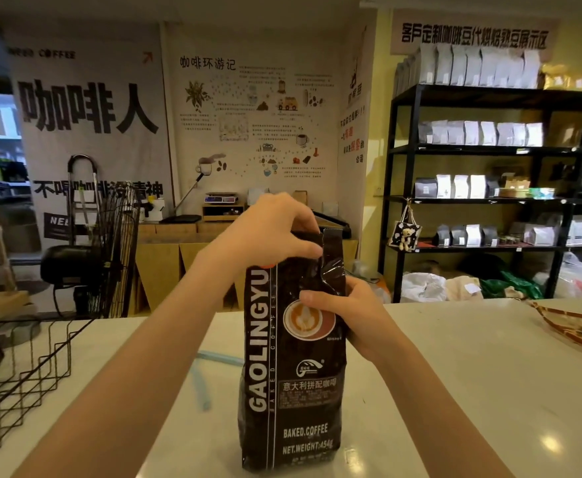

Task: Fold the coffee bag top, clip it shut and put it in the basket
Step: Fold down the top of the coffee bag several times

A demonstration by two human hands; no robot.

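A tall black coffee bag stands upright on the white counter in front of me. My left hand grips its crumpled top from the left, fingers curled over the upper edge. My right hand clasps the bag's right side just below the top, thumb across the front near the latte picture. A pale blue clip lies on the counter behind the bag to the left, partly hidden by my left forearm. The black wire basket sits at the left edge of the counter.
A woven tray rests at the counter's right edge. Beyond the counter stand a fan, cardboard boxes and black shelves with coffee bags. A dark item lies at the far left by the basket.
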